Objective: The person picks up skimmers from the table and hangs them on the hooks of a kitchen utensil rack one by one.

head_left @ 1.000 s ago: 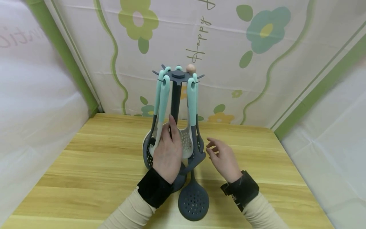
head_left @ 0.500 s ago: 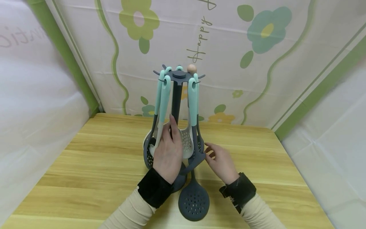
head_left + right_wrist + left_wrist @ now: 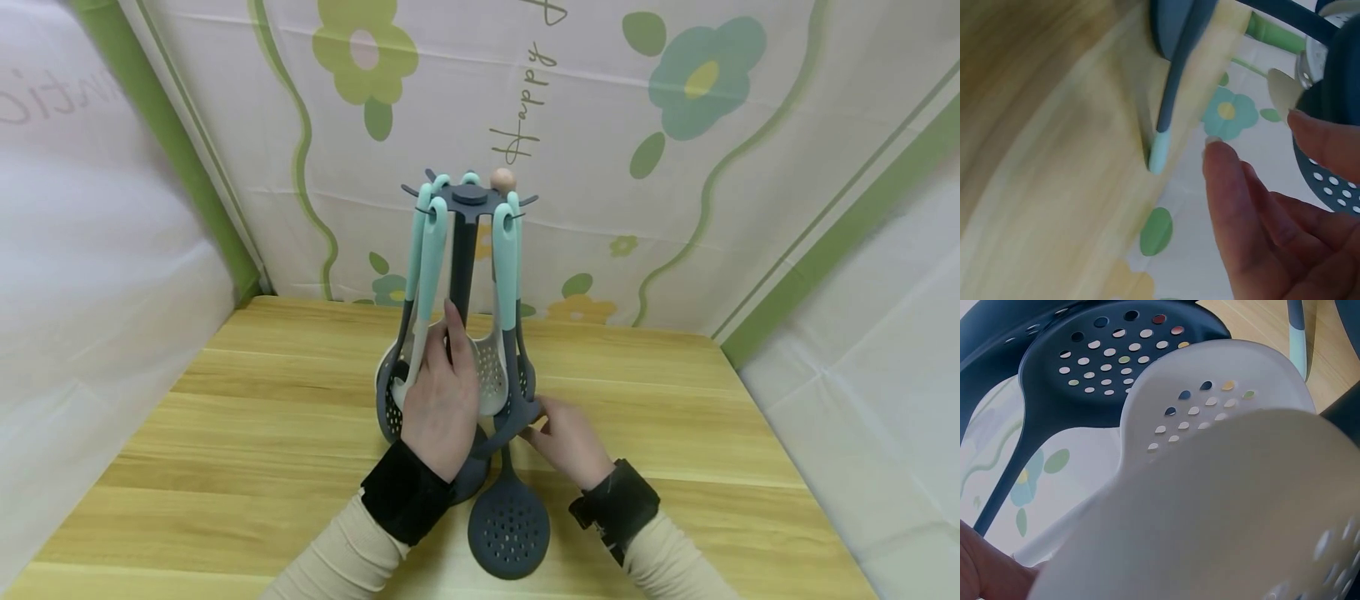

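Observation:
A dark grey utensil rack (image 3: 471,200) stands upright, with mint-handled kitchen tools hanging around it. My left hand (image 3: 441,408) reaches in among them and grips the rack's pole; part of the grip is hidden. A white slotted spoon (image 3: 489,379) hangs beside that hand, and pale and dark perforated heads fill the left wrist view. At the right side, my right hand (image 3: 570,437) is at the edge of a dark grey hanging utensil (image 3: 517,425). In the right wrist view its thumb and index finger are apart. A dark grey skimmer (image 3: 508,529) lies in front of the rack.
The rack stands on a wooden table (image 3: 262,467). Behind it hangs a white cloth (image 3: 585,92) printed with flowers. Pale cloth walls rise at both sides. A pinkish wooden ball end (image 3: 502,180) sticks up at the rack's top.
My right hand has moved left and a little down, from apart from the rack to the edge of the dark grey hanging utensil. The left hand keeps its place.

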`<state>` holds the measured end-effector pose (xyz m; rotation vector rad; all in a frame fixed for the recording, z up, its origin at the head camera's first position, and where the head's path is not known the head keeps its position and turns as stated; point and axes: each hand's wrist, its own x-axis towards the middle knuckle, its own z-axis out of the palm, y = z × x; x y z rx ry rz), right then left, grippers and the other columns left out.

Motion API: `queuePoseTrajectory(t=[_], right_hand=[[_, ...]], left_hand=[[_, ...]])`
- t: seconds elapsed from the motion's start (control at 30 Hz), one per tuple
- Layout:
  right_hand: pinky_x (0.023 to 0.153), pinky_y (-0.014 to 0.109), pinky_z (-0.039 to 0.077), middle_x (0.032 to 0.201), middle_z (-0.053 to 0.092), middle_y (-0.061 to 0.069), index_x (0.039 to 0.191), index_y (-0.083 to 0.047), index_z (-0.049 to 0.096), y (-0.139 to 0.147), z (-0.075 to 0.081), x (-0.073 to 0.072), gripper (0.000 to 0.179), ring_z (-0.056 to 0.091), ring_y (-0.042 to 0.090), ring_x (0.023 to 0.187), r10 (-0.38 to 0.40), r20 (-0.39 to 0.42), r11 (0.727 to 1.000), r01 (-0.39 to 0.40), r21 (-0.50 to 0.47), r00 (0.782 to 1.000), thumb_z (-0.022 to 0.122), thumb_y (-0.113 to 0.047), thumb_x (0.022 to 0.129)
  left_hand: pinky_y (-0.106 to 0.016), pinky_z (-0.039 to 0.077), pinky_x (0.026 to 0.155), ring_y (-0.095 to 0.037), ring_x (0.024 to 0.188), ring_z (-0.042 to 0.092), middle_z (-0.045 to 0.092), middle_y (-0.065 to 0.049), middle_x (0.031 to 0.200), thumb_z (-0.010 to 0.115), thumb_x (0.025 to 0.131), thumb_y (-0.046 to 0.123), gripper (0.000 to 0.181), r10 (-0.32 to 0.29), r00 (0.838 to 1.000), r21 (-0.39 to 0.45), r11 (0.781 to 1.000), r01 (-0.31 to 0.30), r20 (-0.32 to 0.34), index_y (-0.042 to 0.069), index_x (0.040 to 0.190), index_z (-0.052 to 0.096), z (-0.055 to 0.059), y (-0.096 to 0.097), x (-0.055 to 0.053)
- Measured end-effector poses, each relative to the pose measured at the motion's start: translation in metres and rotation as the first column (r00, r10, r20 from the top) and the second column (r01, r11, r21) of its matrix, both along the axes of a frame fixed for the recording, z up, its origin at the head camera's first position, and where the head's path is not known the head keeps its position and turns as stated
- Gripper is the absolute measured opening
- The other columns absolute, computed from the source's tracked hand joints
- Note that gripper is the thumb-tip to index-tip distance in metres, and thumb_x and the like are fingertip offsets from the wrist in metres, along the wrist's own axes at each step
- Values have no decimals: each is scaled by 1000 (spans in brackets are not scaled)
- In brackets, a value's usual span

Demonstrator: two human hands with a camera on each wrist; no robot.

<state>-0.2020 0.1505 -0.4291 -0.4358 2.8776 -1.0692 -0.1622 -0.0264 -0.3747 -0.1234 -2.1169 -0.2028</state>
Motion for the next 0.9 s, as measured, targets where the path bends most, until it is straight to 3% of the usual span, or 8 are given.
queuePoseTrajectory(t=[0.17,0.37,0.47,0.57,0.7,0.9], right_hand=[[57,27,49,86,71,2,88,-17,70,-2,-11,-3,8,58,13,67,44,27,998,-45,36,999,78,-18,86],[52,28,46,79,70,5,93,-9,72,-4,-23,-3,16,56,14,61,104,137,991,-114,71,985,77,-23,86],[49,27,45,73,68,3,102,-8,71,-5,-24,-1,21,57,14,58,119,191,989,-133,62,974,76,-23,88],[43,24,37,62,61,-1,113,-9,66,-7,-24,2,27,51,12,49,126,228,990,-138,36,965,73,-23,90],[38,21,25,50,46,-6,112,-10,65,-8,-28,3,24,39,8,40,150,228,988,-157,13,962,69,-23,93],[39,21,25,51,42,-8,110,-8,65,-9,-35,1,25,37,7,41,180,194,981,-191,38,964,68,-28,94]], left_hand=[[-27,48,45,-21,65,66,59,-27,120,63,96,1,66,1,1000,-1,1000,-1,-1,-7,150,26,0,0,0],[-27,47,43,-20,62,64,59,-26,120,62,96,2,65,3,1000,7,1000,-3,-6,-6,150,25,0,0,0],[-27,47,43,-20,62,64,60,-26,120,61,97,2,64,6,1000,9,1000,-6,-10,-6,150,26,0,1,0],[-27,47,43,-20,63,64,60,-26,120,61,97,3,64,9,1000,9,1000,-9,-13,-6,150,26,-1,1,0],[-27,45,42,-20,62,64,60,-25,120,59,99,3,61,16,1000,5,1000,-15,-27,-5,150,27,-2,1,-1],[-27,42,41,-19,61,63,59,-25,120,56,100,4,59,17,999,5,1000,-17,-36,-5,150,26,-2,1,-1]])
